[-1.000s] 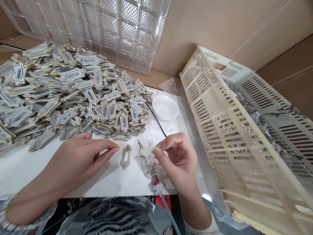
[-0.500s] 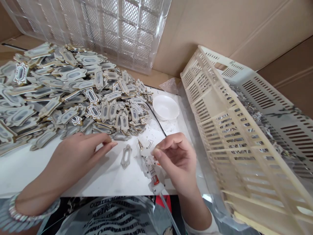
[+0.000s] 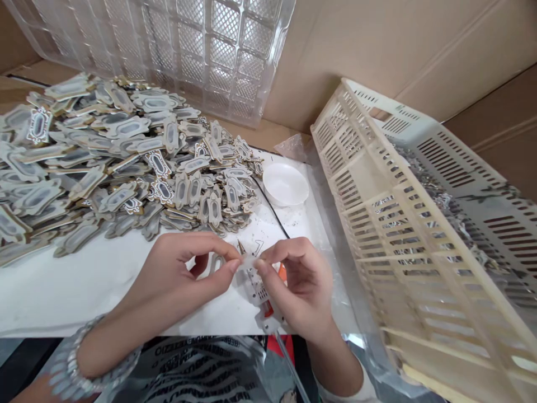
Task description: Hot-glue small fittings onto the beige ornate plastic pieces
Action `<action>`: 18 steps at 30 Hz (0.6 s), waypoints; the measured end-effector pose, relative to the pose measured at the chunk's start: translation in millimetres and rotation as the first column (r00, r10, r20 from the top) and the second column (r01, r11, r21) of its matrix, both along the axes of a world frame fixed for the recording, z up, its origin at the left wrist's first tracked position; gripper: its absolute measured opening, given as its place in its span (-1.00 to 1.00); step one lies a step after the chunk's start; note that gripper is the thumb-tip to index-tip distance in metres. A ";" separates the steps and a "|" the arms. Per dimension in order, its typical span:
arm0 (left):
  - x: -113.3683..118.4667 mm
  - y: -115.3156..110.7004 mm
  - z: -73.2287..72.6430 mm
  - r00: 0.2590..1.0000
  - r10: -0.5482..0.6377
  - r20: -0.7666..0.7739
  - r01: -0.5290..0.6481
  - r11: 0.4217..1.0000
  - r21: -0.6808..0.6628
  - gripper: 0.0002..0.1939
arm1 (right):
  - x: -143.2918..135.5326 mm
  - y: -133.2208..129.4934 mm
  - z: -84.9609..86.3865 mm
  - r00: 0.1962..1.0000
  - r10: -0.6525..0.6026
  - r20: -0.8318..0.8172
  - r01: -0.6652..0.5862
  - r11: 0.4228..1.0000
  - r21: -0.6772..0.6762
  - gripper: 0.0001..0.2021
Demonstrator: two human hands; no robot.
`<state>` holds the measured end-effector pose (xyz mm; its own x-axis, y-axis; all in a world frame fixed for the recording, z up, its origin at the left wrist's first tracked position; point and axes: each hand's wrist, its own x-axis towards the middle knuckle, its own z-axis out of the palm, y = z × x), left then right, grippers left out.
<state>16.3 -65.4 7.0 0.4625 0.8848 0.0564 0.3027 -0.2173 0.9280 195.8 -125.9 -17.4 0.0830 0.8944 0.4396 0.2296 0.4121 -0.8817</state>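
My left hand (image 3: 197, 268) and my right hand (image 3: 293, 280) meet fingertip to fingertip, each in a pinch. Between them is a small translucent whitish piece (image 3: 249, 261), too blurred to tell its exact kind. Directly below lies a glue gun (image 3: 257, 285) with a pointed metal nozzle and red-orange parts, partly covered by my fingers. A single flat frame plate (image 3: 217, 262) with an oval opening rests on the white table (image 3: 201, 319), mostly hidden behind my left hand. The big pile of similar plates (image 3: 126, 151) stretches off to the left.
A white bowl (image 3: 286, 184) stands beyond my right hand, with a black cable (image 3: 271, 207) running past it. On the right stands a cream slotted crate (image 3: 377, 224) holding small metallic-looking pieces. Clear compartment trays (image 3: 201, 50) lean against the cardboard at the back.
My left hand has moved right from beside the pile to meet my right hand, its fingertips now on the translucent piece. My right hand has stayed nearly in place.
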 end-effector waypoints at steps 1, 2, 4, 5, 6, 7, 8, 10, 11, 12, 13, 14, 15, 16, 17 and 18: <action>1.0 0.0 -0.1 1.000 0.006 0.007 -0.006 1.000 0.013 -0.83 | 0.1 0.0 -0.2 1.000 0.001 0.015 -0.001 1.000 0.007 -0.82; 1.9 -0.1 0.0 1.000 0.014 0.013 -0.015 1.000 0.023 -0.84 | 0.3 0.0 -0.4 1.000 0.002 0.030 -0.003 1.000 0.018 -0.83; 3.4 -0.6 0.8 0.999 0.035 0.012 -0.036 0.999 0.027 -0.85 | 0.4 -0.1 -1.0 0.998 0.004 0.059 -0.007 0.999 0.052 -0.81; 4.2 -1.0 1.6 0.999 0.050 0.009 -0.050 0.998 0.022 -0.84 | 0.3 -0.2 -1.3 0.998 0.004 0.068 -0.009 0.997 0.073 -0.80; 4.9 -1.5 2.6 0.998 0.064 0.009 -0.064 0.998 0.014 -0.84 | 0.1 -0.2 -1.5 0.997 0.002 0.071 -0.009 0.996 0.094 -0.79; 5.6 -2.1 3.7 0.997 0.076 0.011 -0.076 0.997 0.006 -0.84 | -0.2 -0.2 -1.7 0.998 -0.001 0.070 -0.007 0.994 0.110 -0.78; 6.2 -2.8 4.7 0.996 0.085 0.014 -0.085 0.996 -0.005 -0.84 | -0.7 -0.2 -1.8 0.998 -0.006 0.067 -0.002 0.993 0.120 -0.77; 7.2 -4.2 5.8 0.995 0.095 0.028 -0.094 0.995 -0.031 -0.84 | -1.9 -0.3 -1.9 0.998 -0.021 0.055 0.014 0.992 0.127 -0.77; 7.5 -5.0 5.6 0.995 0.098 0.036 -0.096 0.994 -0.046 -0.84 | -2.6 -0.3 -1.8 0.998 -0.029 0.049 0.023 0.991 0.132 -0.77; 7.7 -5.8 4.9 0.994 0.102 0.042 -0.099 0.993 -0.062 -0.84 | -3.3 -0.3 -1.7 0.998 -0.038 0.042 0.032 0.990 0.140 -0.78; 7.8 -6.6 3.7 0.993 0.111 0.048 -0.107 0.991 -0.076 -0.83 | -3.9 -0.4 -1.6 0.998 -0.046 0.036 0.041 0.988 0.146 -0.78; 7.8 -7.5 2.2 0.991 0.121 0.048 -0.116 0.989 -0.088 -0.83 | -4.4 -0.5 -1.5 0.998 -0.052 0.031 0.046 0.987 0.151 -0.77; 7.6 -8.3 0.4 0.990 0.131 0.050 -0.126 0.987 -0.097 -0.83 | -4.7 -0.5 -1.4 0.998 -0.054 0.025 0.050 0.987 0.153 -0.77; 7.4 -9.1 -1.5 0.989 0.139 0.051 -0.133 0.986 -0.105 -0.82 | -4.8 -0.6 -1.3 0.998 -0.055 0.021 0.051 0.987 0.152 -0.76; 7.1 -9.8 -3.3 0.988 0.143 0.053 -0.136 0.984 -0.112 -0.82 | -4.8 -0.7 -1.2 0.998 -0.053 0.017 0.050 0.987 0.152 -0.76; 6.8 -10.4 -5.1 0.988 0.143 0.054 -0.136 0.984 -0.119 -0.81 | -4.6 -0.8 -1.1 0.999 -0.053 0.012 0.050 0.987 0.152 -0.75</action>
